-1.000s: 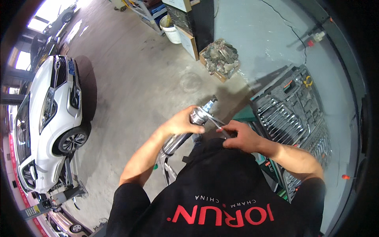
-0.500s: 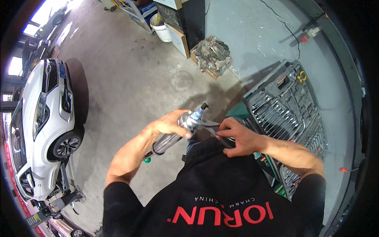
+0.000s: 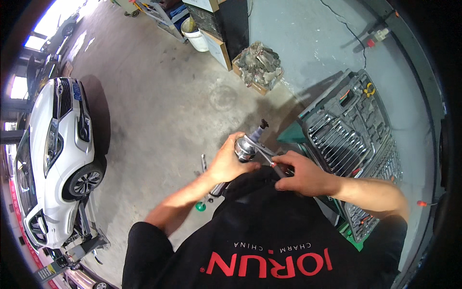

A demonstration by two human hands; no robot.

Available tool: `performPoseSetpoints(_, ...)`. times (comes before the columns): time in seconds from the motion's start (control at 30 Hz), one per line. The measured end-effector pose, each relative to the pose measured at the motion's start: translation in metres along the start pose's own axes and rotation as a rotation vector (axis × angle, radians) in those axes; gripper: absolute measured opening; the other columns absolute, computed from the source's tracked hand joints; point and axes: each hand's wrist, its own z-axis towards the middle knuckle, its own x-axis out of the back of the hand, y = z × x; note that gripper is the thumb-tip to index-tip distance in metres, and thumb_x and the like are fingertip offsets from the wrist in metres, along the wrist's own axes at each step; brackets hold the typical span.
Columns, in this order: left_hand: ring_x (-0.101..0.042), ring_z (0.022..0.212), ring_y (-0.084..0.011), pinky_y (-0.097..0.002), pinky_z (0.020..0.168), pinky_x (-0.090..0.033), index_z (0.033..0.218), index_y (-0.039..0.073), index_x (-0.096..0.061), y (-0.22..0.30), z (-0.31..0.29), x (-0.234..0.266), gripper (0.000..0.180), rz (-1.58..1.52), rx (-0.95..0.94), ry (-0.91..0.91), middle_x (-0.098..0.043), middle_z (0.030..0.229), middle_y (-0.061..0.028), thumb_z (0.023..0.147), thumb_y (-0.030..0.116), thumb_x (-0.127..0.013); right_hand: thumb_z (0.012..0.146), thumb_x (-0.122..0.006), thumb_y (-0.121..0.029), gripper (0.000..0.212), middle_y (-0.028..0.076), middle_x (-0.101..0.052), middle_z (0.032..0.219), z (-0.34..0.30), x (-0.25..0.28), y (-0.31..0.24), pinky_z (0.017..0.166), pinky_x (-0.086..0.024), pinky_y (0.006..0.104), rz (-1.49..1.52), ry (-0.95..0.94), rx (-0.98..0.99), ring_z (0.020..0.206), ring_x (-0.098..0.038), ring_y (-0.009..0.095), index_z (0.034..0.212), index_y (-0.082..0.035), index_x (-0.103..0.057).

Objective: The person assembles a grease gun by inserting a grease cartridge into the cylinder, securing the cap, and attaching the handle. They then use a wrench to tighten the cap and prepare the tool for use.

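Note:
My left hand (image 3: 226, 164) is closed round a shiny metal cylinder (image 3: 245, 150) in front of my chest. A pale, tapered neck (image 3: 256, 135) rises from its top end and finishes in a black tip (image 3: 263, 124). My right hand (image 3: 308, 176) grips a pair of pliers (image 3: 269, 159) by the handles, and their jaws lie against the base of that neck. Whether the jaws bite on it I cannot tell. The cylinder's lower body is mostly hidden behind my left hand and shirt. A green round piece (image 3: 200, 206) shows beside its lower end.
To the right stands an open tool case (image 3: 339, 144) with rows of wrenches. A box of rags (image 3: 260, 67) sits ahead near a white bucket (image 3: 195, 36). On the left is a white car (image 3: 60, 159), beside lift parts (image 3: 89, 243).
Both hands have shifted slightly right with the cylinder and pliers. The cylinder's top has tilted right, and more of the green piece and a metal rod at its lower end now shows.

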Motion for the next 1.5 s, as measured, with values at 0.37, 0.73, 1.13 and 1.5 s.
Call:
performPoseSetpoints(0.37, -0.066, 0.073, -0.0238, -0.0367, 0.066, -0.056, 0.111, -0.007, -0.059, -0.027, 0.036, 0.050, 0.066, -1.008, 0.205, -1.100, -0.066, 0.091, -0.0142, 0.067, 0.032, -0.089, 0.067, -0.078, -0.025, 0.073, 0.013, -0.055, 0.119, 0.019, 0.042, 0.013, 0.103, -0.042, 0.0389, -0.302, -0.248, 0.435, 0.115, -0.050, 0.031, 0.134, -0.002, -0.058)
performPoseSetpoints(0.73, -0.068, 0.074, -0.0269, -0.0404, 0.065, -0.057, 0.113, -0.009, -0.057, -0.015, 0.048, 0.074, 0.070, -1.047, 0.224, -0.997, -0.065, 0.088, -0.0180, 0.064, 0.031, -0.089, 0.068, -0.077, -0.025, 0.067, 0.011, -0.046, 0.151, 0.025, 0.027, 0.037, 0.120, -0.024, 0.0506, -0.344, -0.237, 0.434, 0.146, -0.028, 0.038, 0.133, -0.014, -0.065)
performPoseSetpoints(1.13, -0.068, 0.090, -0.0251, -0.0384, 0.081, -0.053, 0.115, -0.002, -0.060, 0.074, 0.067, 0.070, 0.072, 0.182, 0.194, -0.105, -0.070, 0.094, -0.0139, 0.066, 0.043, -0.088, 0.079, -0.070, -0.027, 0.039, 0.015, -0.062, 0.110, -0.132, 0.103, 0.181, 0.098, -0.041, 0.0488, -0.805, 0.836, -0.382, 0.112, -0.052, 0.037, 0.111, -0.004, -0.071)
performPoseSetpoints(1.5, -0.069, 0.092, -0.0391, -0.0472, 0.079, -0.054, 0.107, 0.000, -0.058, 0.127, 0.062, 0.003, 0.062, 0.519, -0.055, 0.000, -0.070, 0.096, -0.0205, 0.066, 0.039, -0.083, 0.091, -0.072, -0.034, 0.038, 0.007, -0.071, 0.084, 0.047, 0.027, 0.021, 0.069, -0.050, 0.0325, 0.342, 0.710, 0.180, 0.074, -0.060, 0.012, 0.104, 0.001, -0.068)
